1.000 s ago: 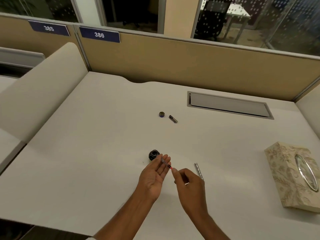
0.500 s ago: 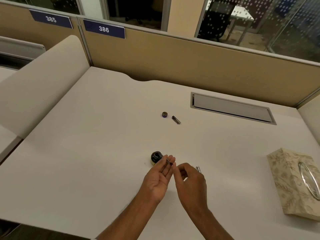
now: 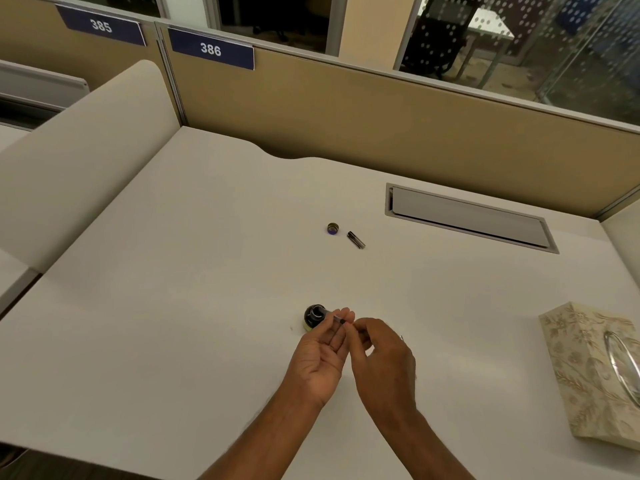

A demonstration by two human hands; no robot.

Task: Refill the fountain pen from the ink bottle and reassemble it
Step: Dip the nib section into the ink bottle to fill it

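The open ink bottle stands on the white desk, just beyond my fingertips. My left hand pinches a thin pen part, the ink converter, between thumb and fingers right beside the bottle's mouth. My right hand meets it from the right, its fingertips pinching the converter's near end. Only the tip of a silver pen piece shows behind my right hand. The bottle cap and a short dark pen piece lie farther back on the desk.
A patterned tissue box sits at the right edge of the desk. A grey cable hatch is set into the desk at the back right. Tan partition panels close off the back, and a curved side panel stands at the left.
My right hand has closed in on my left hand and now covers most of the silver pen piece. The red bit seen between the hands no longer shows.
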